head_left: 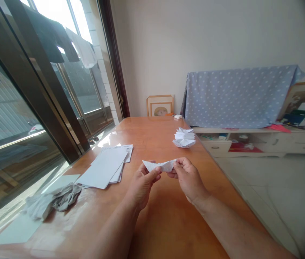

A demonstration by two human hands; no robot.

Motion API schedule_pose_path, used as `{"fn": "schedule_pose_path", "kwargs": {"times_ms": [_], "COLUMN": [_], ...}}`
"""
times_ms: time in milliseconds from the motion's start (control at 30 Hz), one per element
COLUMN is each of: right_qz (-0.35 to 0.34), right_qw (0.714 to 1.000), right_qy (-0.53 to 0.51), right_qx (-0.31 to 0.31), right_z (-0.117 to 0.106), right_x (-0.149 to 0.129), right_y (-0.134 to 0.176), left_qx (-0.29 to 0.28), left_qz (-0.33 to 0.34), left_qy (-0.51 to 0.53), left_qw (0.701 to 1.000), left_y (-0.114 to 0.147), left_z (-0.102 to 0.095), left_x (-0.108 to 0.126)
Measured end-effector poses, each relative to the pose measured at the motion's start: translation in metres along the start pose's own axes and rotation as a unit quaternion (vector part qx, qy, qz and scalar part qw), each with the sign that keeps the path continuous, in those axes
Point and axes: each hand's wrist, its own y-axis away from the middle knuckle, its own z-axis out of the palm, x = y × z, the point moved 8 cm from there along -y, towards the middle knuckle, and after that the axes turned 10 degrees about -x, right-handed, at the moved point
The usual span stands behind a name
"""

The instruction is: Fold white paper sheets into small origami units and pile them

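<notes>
A small folded paper boat (165,166) with pointed ends is held up over the wooden table (152,135). My left hand (144,181) pinches its left and middle part, thumb in front. At its right end, my right hand (188,176) grips the paper between thumb and fingers. Faint print or writing shows on the folded paper. Beyond my hands, toward the right edge, stands a stack of folded white paper pieces (184,138). To the left lies a pile of loose paper sheets (105,169), some with writing.
A crumpled grey cloth (66,197) lies at the table's left side. A small white box (178,117) sits at the far end. Glass doors (33,90) run along the left; a low white cabinet (284,142) stands right, below a blue dotted cloth (235,97).
</notes>
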Motion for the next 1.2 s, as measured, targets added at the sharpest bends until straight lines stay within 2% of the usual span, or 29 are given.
{"fn": "schedule_pose_path", "kwargs": {"times_ms": [167, 267, 367, 433, 533, 600, 800, 933, 1000, 1067, 1133, 1200], "right_qz": [-0.002, -0.004, -0.033, -0.04, -0.02, -0.001, 0.079, 0.119, 0.127, 0.134, 0.135, 0.136], "right_qw": [0.999, 1.0, 0.996, 0.987, 0.964, 0.955, 0.939, 0.92, 0.903, 0.883, 0.864, 0.85], "right_qy": [-0.009, 0.011, 0.079, 0.15, 0.243, 0.269, 0.302, 0.339, 0.378, 0.425, 0.463, 0.487], "right_qx": [-0.032, -0.023, -0.018, -0.047, -0.102, -0.125, -0.142, -0.158, -0.158, -0.151, -0.146, -0.147], "right_z": [0.005, -0.001, -0.007, -0.004, 0.004, 0.008, 0.005, 0.001, -0.002, -0.006, -0.008, -0.008], "right_x": [0.0, -0.004, -0.016, -0.022, -0.019, -0.013, 0.006, 0.019, 0.025, 0.029, 0.031, 0.032], "right_y": [0.0, 0.0, -0.001, -0.001, 0.0, 0.001, 0.002, 0.002, 0.001, 0.0, -0.001, -0.002], "left_qx": [0.028, 0.024, 0.012, 0.004, 0.0, 0.006, 0.045, 0.094, 0.139, 0.158, 0.129, 0.069], "left_qz": [0.031, 0.04, 0.039, 0.03, 0.01, -0.001, -0.065, -0.084, -0.058, -0.026, -0.014, -0.011], "left_qy": [0.033, 0.012, -0.045, -0.088, -0.132, -0.14, -0.146, -0.252, -0.332, -0.416, -0.477, -0.51], "left_qw": [0.999, 0.999, 0.998, 0.996, 0.991, 0.99, 0.986, 0.96, 0.931, 0.895, 0.869, 0.857], "left_y": [-0.002, -0.002, -0.002, -0.002, -0.002, -0.002, 0.0, 0.004, 0.006, 0.005, 0.0, -0.005], "left_z": [-0.008, -0.008, -0.006, -0.005, -0.005, -0.008, -0.018, -0.027, -0.033, -0.035, -0.031, -0.025], "left_x": [0.005, 0.007, 0.008, 0.007, 0.003, 0.0, -0.014, -0.011, -0.002, 0.008, 0.009, 0.003]}}
